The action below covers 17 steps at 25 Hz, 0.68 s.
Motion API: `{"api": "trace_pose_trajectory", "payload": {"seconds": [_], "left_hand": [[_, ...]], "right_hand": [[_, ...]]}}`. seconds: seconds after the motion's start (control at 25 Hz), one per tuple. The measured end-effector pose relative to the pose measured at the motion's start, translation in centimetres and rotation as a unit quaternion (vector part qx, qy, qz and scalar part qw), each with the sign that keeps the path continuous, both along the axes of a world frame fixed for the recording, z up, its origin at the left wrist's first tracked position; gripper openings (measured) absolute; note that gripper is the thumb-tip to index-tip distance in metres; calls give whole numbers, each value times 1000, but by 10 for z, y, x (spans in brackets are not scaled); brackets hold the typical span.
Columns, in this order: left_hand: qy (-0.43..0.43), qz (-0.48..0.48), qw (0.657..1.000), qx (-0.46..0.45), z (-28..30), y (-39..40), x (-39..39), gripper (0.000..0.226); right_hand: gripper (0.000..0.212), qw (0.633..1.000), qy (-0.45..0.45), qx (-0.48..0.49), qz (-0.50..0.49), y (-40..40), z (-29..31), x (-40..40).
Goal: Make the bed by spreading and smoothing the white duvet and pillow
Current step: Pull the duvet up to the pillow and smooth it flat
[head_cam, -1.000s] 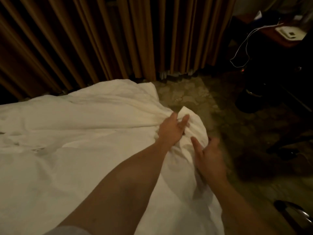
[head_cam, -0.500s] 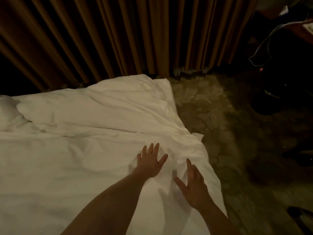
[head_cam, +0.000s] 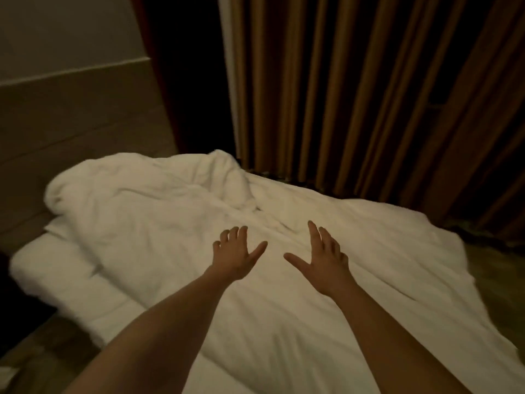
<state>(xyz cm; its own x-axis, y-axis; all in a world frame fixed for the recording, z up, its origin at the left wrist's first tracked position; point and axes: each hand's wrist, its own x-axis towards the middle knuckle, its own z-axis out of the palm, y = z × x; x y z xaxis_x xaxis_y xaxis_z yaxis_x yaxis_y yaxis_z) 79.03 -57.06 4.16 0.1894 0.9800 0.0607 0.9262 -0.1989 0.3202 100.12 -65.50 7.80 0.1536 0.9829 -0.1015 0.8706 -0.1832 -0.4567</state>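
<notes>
Both arms reach over the duvet (head_cam: pixel 326 322): left hand (head_cam: pixel 234 258) and right hand (head_cam: pixel 326 264) spread wide, holding nothing; rumpled folds bunch beyond the fingertips.

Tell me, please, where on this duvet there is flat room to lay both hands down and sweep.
The flattest patch of the duvet lies right of the right hand, running toward the curtain side. The strip between it and the left hand is fairly flat. Beyond the fingertips it is crowded: a bunched heap near the wall.
</notes>
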Motion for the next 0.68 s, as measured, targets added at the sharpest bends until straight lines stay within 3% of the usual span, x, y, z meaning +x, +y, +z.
{"api": "trace_pose_trajectory", "payload": {"seconds": [0.24,0.48,0.68], "left_hand": [[-2,49,999,5,48,59,-228,96],[-16,104,994,-23,26,132,-361,96],[-23,168,984,-57,-4,231,-492,99]], "right_hand": [[100,992,-56,13,115,103,34,-243],[103,989,-66,-27,129,192,18,-345],[103,987,-60,-41,144,316,-15,-459]]}}
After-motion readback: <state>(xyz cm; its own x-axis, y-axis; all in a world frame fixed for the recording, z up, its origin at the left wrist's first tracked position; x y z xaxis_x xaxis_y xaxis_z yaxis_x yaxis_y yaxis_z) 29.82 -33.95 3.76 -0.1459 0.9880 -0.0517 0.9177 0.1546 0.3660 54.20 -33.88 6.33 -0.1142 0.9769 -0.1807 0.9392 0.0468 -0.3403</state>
